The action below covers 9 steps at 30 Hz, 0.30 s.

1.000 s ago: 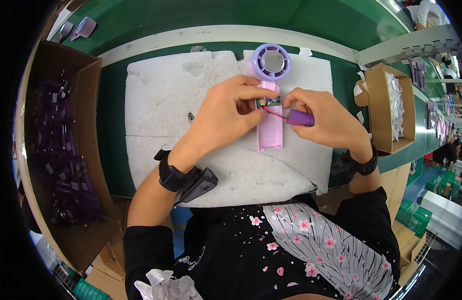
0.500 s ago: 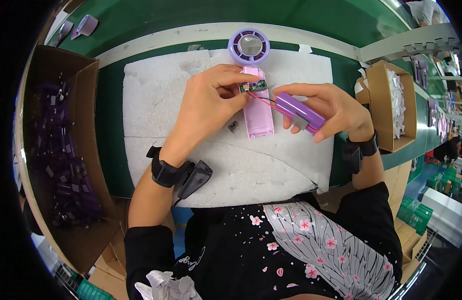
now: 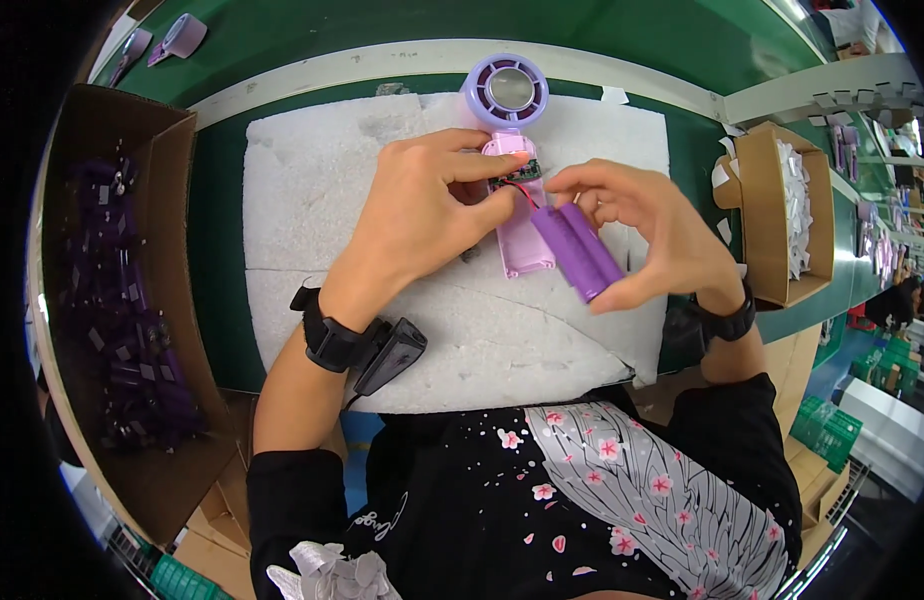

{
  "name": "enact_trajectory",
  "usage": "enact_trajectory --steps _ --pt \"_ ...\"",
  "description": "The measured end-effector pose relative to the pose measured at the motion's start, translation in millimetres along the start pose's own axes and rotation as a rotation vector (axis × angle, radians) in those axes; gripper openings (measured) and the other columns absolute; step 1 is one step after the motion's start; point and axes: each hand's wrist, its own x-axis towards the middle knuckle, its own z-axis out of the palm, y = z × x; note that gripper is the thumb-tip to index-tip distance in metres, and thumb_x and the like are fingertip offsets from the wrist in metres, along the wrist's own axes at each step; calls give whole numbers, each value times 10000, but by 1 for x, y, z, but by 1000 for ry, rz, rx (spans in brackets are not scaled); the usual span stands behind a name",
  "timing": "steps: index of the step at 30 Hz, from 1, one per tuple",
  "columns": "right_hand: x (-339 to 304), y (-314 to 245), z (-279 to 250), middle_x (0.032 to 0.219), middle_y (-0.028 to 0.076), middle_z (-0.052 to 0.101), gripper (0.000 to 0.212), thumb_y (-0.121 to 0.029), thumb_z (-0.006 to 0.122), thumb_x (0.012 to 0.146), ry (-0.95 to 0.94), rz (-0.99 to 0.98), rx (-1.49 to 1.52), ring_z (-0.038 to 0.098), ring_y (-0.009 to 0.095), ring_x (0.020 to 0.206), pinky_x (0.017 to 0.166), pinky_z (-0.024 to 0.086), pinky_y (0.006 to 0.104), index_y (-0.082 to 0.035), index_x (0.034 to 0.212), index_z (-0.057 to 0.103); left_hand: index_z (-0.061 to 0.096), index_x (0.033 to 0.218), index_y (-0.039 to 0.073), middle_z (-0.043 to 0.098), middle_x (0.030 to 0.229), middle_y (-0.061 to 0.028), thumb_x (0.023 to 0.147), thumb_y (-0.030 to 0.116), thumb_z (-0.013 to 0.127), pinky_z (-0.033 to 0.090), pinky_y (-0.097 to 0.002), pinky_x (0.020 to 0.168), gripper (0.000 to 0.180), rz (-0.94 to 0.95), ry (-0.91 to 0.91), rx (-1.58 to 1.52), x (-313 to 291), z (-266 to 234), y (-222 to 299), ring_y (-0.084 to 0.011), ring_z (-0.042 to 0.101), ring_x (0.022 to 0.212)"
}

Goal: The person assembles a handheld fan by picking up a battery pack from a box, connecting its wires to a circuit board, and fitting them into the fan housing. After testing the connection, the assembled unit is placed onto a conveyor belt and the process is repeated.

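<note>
A handheld fan lies on the white foam sheet, its round purple head [image 3: 506, 91] away from me and its pink handle shell [image 3: 525, 243] toward me. Inside the shell sits a small green circuit board [image 3: 527, 171]. My left hand [image 3: 422, 205] is closed on the board end of the handle, thumb and fingers pinching there. Between the thumb and fingers of my right hand [image 3: 660, 225] is a purple battery pack [image 3: 579, 250], two cells side by side, tilted over the shell's right edge. Red and black wires [image 3: 527, 194] run from it toward the board.
The foam sheet [image 3: 322, 215] covers the green bench. At left stands a deep cardboard box [image 3: 167, 230] of purple battery packs; at right, a smaller box [image 3: 820, 215] with white pieces. Two purple fan parts [image 3: 185, 36] lie at the far left.
My right hand has turned the battery pack, so both cells now face up, and brought it left and closer to the shell. The fan has shifted slightly right; my left hand keeps its grip.
</note>
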Motion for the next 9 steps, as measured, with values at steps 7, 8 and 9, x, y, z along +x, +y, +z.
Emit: enact_trajectory --steps 7,8,9 --pt "-1 5 21 1114 66 590 783 -159 878 564 15 -34 -512 559 191 818 831 505 317 -66 1263 535 743 989 56 697 813 -128 735 96 702 519 -291 601 260 -30 -49 2 4 -3 0 -206 661 605" --pt "0 10 24 1120 60 587 800 -175 876 582 44 -86 -541 560 195 818 833 507 314 -64 1286 514 743 992 60 699 817 -126 739 104 706 520 -287 600 259 2 -49 14 4 -3 0 -207 661 603" --pt "1 15 27 1126 53 584 817 -190 874 600 74 -139 -569 561 199 818 834 509 312 -61 1310 492 743 995 64 700 820 -123 742 111 709 520 -283 600 259 34 -48 27 4 -3 -1 -207 660 601"
